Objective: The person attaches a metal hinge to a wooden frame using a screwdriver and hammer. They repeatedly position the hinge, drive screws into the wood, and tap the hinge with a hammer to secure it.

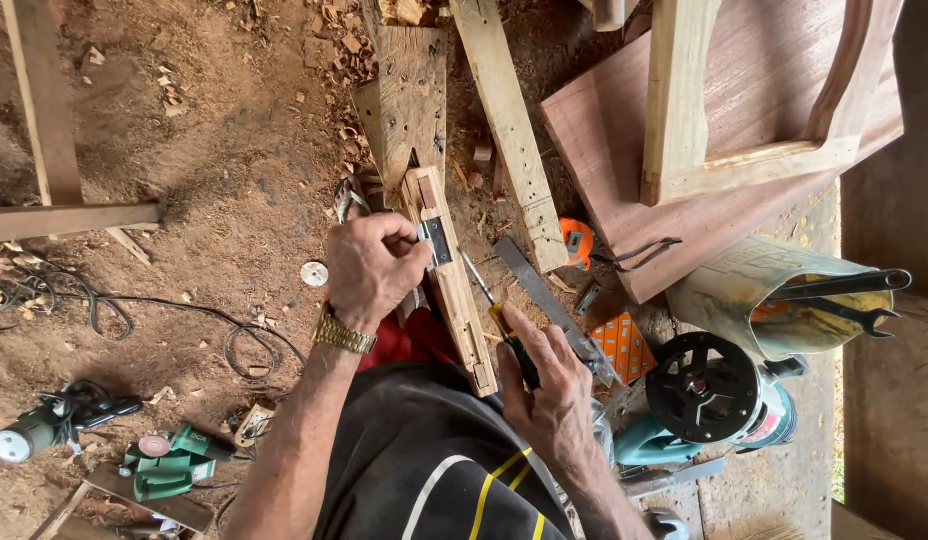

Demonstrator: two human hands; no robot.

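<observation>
Left hand (372, 268): knuckles up, wrist bent, fingers clenched on the metal hinge (437, 243), pressing it against the narrow wood strip (450, 285).
Right hand (549, 385): palm turned inward, fingers wrapped round the yellow-and-black screwdriver (496, 316); its tip points up-left toward the hinge, just right of the left fingers.
Wood strip: runs from the person's lap up past both hands to a rough timber block (409, 100) (beyond the left fingertips).
Wristwatch (342, 333): gold band on the left wrist.
Steel square (554, 310): lies just right of the screwdriver shaft, beside the right thumb.
Tape measure (578, 243): orange, farther right of the left fingers, near the reddish board (754, 90).
</observation>
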